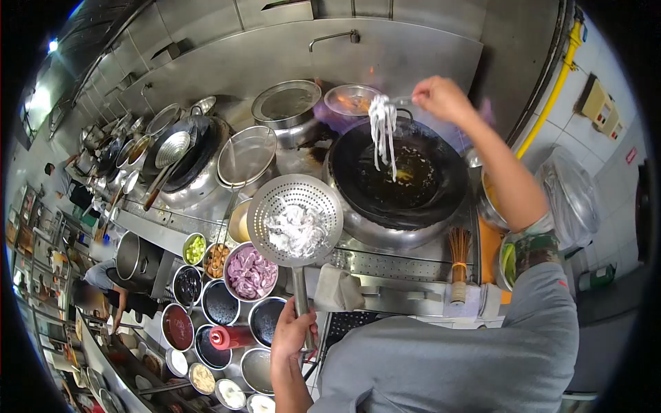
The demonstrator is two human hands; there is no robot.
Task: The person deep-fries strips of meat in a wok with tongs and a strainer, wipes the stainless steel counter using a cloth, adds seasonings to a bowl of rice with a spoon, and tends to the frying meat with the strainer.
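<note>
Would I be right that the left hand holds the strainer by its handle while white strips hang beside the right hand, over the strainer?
Not quite: the head view shows the strips hanging beside the right hand over the wok, not the strainer. The left hand does hold the strainer's handle.

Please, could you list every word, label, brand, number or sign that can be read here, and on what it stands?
No text can be read.
Small red rectangular label on the white tiled wall: too small and blurred to read.
Beige plastic wall box: no legible marking.
</note>
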